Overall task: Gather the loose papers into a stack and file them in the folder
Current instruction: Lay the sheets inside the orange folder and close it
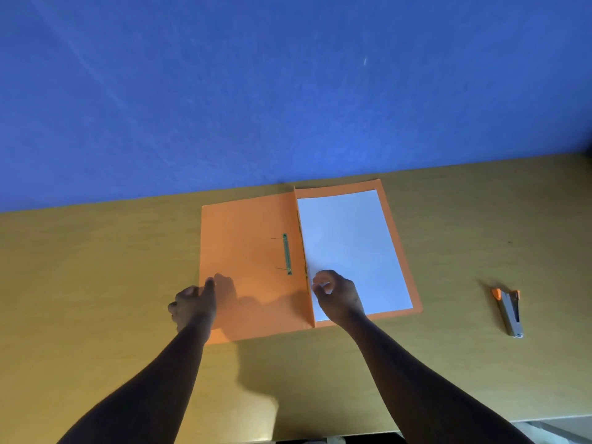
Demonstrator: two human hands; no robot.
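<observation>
Nearest the camera, two bare forearms enter from the bottom edge, cut off above the elbows. They reach over the yellow-brown table (112, 283), whose near edge shows only at the lower right.

The left hand (192, 307) sits at the near left edge of the open orange folder (246, 251), fingers curled; whether it pinches the cover or only rests against it cannot be told, since its own shadow darkens that spot. The right hand (336, 298) lies over the near left corner of the white papers (349, 248), thumb and fingers loosely curled with a gap between them, clamped on nothing visible. It hides that corner of the stack.

The papers lie flat on the folder's right half, orange border showing on three sides. How many sheets there are cannot be made out. A green fastener strip (287, 254) lies on the left half just beside the spine.

Well to the right, a stapler (511, 312) lies on the table. Beyond stands a blue wall (288, 91).
</observation>
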